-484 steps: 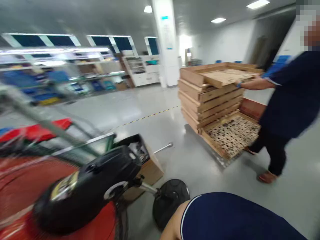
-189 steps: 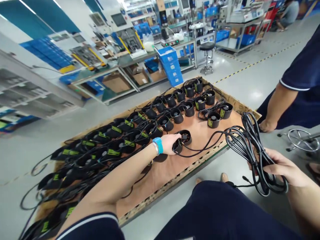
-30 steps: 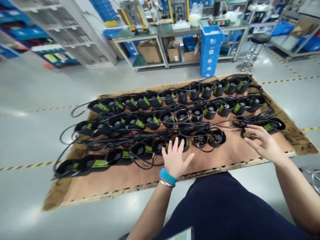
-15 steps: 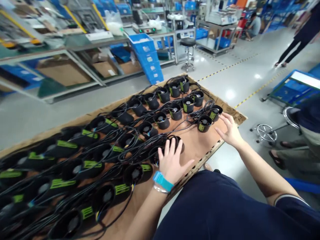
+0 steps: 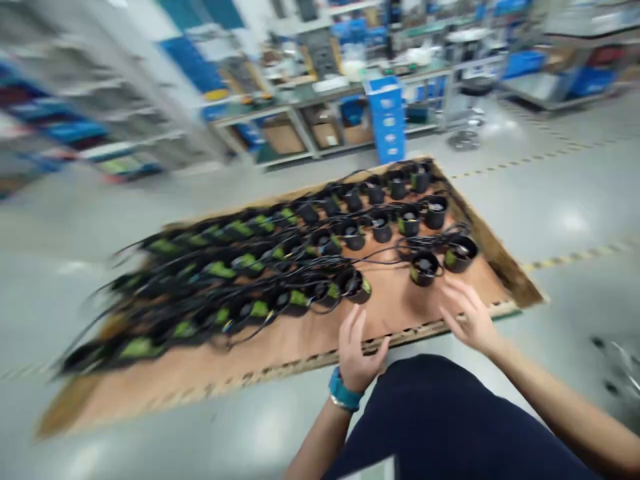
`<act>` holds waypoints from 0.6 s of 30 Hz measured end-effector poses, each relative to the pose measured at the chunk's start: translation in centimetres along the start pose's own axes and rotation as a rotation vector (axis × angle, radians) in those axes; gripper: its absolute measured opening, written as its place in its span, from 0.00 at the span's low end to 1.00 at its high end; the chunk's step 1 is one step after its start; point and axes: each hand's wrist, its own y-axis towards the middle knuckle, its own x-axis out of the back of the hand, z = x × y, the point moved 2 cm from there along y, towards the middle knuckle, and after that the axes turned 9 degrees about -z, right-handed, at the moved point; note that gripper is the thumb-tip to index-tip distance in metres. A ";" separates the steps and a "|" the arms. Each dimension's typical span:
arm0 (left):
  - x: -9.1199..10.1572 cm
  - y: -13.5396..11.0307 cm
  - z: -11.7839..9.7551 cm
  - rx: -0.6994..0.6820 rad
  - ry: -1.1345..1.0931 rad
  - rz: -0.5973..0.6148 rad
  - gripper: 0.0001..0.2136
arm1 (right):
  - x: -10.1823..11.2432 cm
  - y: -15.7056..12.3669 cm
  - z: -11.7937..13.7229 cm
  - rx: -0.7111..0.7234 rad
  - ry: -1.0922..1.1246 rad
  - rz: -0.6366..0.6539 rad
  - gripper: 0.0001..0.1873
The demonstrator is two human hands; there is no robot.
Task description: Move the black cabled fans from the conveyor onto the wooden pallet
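Rows of black round fan units with cables and green labels stand on a brown board [image 5: 300, 340] with raised edges. My left hand [image 5: 357, 353], with a teal watch [image 5: 345, 390] at the wrist, hovers over the near edge with fingers stretched out and nothing in them. Just beyond its fingertips is one black fan unit [image 5: 354, 285]. My right hand [image 5: 467, 313] is also open and empty, close to another fan unit [image 5: 425, 268] and one at the right end [image 5: 460, 253]. Motion blur hides whether its fingertips touch either. Black cables [image 5: 370, 259] run between the rows.
Beyond the board, a stack of blue bins [image 5: 387, 123] stands before a workbench [image 5: 310, 99] with cardboard boxes beneath. A stool [image 5: 470, 113] and a metal cart [image 5: 545, 87] are at the back right. Blurred shelving [image 5: 125, 120] is on the left.
The view has swung left and shows the whole board and the shelving. My left hand has drawn back from the fan units toward the near edge; my right hand stays open near the right-end units.
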 end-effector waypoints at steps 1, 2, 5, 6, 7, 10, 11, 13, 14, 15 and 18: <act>-0.3 -1.1 -0.5 0.082 0.036 -0.008 0.32 | -0.5 -1.2 -0.3 0.073 0.087 0.108 0.28; -0.6 -2.0 -0.9 0.161 0.071 -0.015 0.31 | -1.3 -2.1 -0.8 0.106 0.148 0.192 0.27; -0.8 -4.0 -1.4 0.348 0.151 -0.062 0.31 | -4.9 -2.7 -2.2 0.101 0.229 0.295 0.24; -0.4 -4.5 -1.3 0.388 0.175 -0.091 0.31 | -6.2 -2.3 -2.3 0.081 0.235 0.323 0.24; 0.1 -5.1 -1.0 0.418 0.206 -0.126 0.31 | -7.4 -1.6 -2.0 0.066 0.237 0.351 0.25; 2.5 -6.7 0.9 0.471 0.341 -0.236 0.32 | -9.3 1.1 -0.6 0.074 0.259 0.359 0.27; 3.5 -7.1 2.1 0.485 0.389 -0.267 0.32 | -9.4 2.0 0.1 0.095 0.272 0.339 0.27; 6.2 -7.8 5.5 0.503 0.472 -0.335 0.34 | -9.4 3.5 1.7 0.148 0.297 0.300 0.25; 7.8 -8.1 7.6 0.513 0.512 -0.378 0.34 | -9.5 4.0 2.6 0.178 0.306 0.289 0.24; 9.7 -8.3 10.2 0.524 0.554 -0.427 0.35 | -9.6 4.5 3.6 0.205 0.316 0.284 0.23; 16.6 -8.7 19.5 0.605 0.638 -0.559 0.38 | -11.4 5.6 7.2 0.280 0.359 0.291 0.22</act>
